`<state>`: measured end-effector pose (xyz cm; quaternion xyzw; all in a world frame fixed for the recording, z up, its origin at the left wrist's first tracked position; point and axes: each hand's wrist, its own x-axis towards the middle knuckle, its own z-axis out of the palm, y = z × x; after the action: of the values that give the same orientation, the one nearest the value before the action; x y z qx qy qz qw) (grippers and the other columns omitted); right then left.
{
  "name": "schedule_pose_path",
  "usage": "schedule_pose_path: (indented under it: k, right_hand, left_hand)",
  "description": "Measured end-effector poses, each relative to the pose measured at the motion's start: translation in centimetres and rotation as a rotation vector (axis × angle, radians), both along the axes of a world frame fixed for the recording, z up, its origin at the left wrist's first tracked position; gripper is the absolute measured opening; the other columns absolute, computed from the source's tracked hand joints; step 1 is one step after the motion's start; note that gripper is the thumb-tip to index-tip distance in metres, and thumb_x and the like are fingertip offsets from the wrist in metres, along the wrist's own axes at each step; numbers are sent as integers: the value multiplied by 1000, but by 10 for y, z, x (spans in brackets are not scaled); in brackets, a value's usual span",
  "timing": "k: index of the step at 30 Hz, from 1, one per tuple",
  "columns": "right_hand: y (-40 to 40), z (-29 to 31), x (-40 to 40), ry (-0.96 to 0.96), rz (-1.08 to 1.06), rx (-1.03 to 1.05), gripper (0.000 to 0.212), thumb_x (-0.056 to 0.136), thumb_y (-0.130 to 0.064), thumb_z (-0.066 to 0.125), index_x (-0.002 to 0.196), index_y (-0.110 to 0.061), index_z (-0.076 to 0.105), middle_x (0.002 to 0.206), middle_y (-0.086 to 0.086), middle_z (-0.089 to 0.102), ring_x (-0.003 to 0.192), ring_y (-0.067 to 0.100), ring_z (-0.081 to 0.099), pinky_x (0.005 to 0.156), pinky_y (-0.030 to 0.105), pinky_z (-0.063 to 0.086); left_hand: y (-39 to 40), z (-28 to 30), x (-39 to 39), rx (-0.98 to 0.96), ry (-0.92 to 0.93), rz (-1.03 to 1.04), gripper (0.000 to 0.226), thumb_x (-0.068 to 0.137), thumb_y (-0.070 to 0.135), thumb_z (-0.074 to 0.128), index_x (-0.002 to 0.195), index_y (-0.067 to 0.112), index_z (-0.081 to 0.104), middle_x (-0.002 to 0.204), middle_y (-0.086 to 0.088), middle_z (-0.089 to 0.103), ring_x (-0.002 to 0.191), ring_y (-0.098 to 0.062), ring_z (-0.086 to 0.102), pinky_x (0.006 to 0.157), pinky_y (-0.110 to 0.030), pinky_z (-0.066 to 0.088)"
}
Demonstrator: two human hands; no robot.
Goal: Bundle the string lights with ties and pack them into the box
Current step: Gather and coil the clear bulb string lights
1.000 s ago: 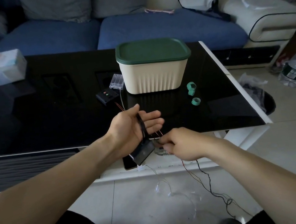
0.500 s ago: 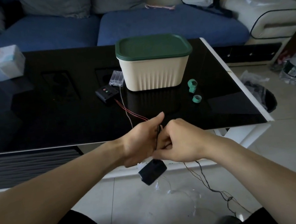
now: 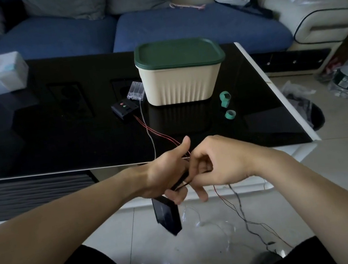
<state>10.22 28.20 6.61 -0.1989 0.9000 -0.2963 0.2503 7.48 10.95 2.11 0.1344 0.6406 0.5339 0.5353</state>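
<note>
On the floor nearest me I see loose string-light wire, red and black strands trailing up to the hands, with faint lit points on the tiles. A black battery pack hangs tilted below the left hand, whose fingers curl round a dark bundle of wire, thumb raised. The right hand touches the left and pinches the same wire between curled fingers. Both hands sit just off the near edge of the black surface. Farther on, red wires run across the surface to a second black pack, just beside a clear battery holder. The cream box stands beyond, green lid on. Two green ties lie right of the box, apart from it. A blue sofa lies behind.
</note>
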Motion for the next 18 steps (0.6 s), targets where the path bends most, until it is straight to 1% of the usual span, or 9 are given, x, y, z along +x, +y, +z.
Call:
schedule_pose_path:
  k: [2, 4, 5, 7, 8, 10, 13, 16, 18]
  right_hand:
    - [6, -1, -4, 38, -71, 11, 17, 82, -34, 80, 79, -21, 72, 60, -7, 66, 50, 2, 54, 53, 22, 46]
    - [11, -4, -8, 94, -164, 15, 30, 76, -48, 83, 78, -21, 70, 57, -13, 65, 48, 1, 53, 50, 16, 42]
    - [13, -4, -9, 128, -208, 15, 35, 73, -53, 84, 79, -22, 70, 51, -18, 60, 46, -1, 51, 47, 12, 37]
    - [16, -8, -13, 145, -243, -13, 37, 72, -58, 80, 83, -24, 71, 47, -19, 55, 44, -2, 49, 45, 11, 34]
    - [16, -9, -13, 116, -223, -40, 32, 78, -57, 76, 84, -26, 73, 51, -17, 59, 47, -3, 50, 50, 12, 36]
    - [13, -8, -10, -38, -138, -143, 24, 94, -47, 64, 84, -27, 73, 65, -12, 68, 55, -2, 52, 60, 17, 41]
    - [10, -8, -6, -260, -123, -276, 20, 104, -29, 52, 101, -21, 71, 83, -3, 74, 60, 7, 49, 60, 25, 42]
    - [18, -12, -11, -261, -134, -305, 23, 105, -24, 52, 111, -11, 70, 72, 13, 59, 60, 16, 47, 59, 30, 40]
    - [21, -12, -13, -200, -166, -304, 26, 105, -23, 50, 112, -7, 70, 73, 17, 57, 59, 22, 42, 57, 29, 36]
  left_hand:
    - [-1, -1, 0, 15, -19, -34, 105, 86, 80, -2, 134, 1, 47, 73, -17, 66, 34, -16, 27, 41, -28, 17]
    - [-1, 1, -1, 23, -32, -20, 104, 89, 77, 3, 129, -7, 51, 47, -5, 46, 33, -12, 21, 41, -28, 15]
    - [-2, 2, -1, 28, -40, 2, 99, 93, 72, 7, 127, -8, 54, 42, -1, 35, 33, -11, 20, 41, -27, 15]
    - [-3, 6, -2, 49, -58, 53, 82, 99, 60, 19, 121, -7, 61, 41, 3, 25, 35, -10, 18, 42, -25, 14]
    - [-4, 8, -2, 60, -63, 74, 73, 100, 55, 26, 114, -5, 65, 41, 4, 24, 35, -9, 18, 44, -26, 12]
    - [-4, 11, -2, 75, -65, 96, 60, 100, 48, 31, 88, 2, 67, 39, 5, 23, 34, -9, 17, 46, -30, 8]
    - [-2, 12, 2, 83, -68, 109, 55, 101, 43, 30, 60, 12, 49, 37, 3, 22, 33, -11, 16, 43, -29, 8]
    - [1, 14, 5, 114, -86, 222, 54, 101, 40, 32, 52, 18, 34, 37, 3, 21, 31, -10, 15, 40, -26, 6]
    - [3, 15, 4, 123, -40, 358, 56, 102, 35, 33, 49, 21, 33, 37, 4, 22, 31, -9, 15, 41, -26, 6]
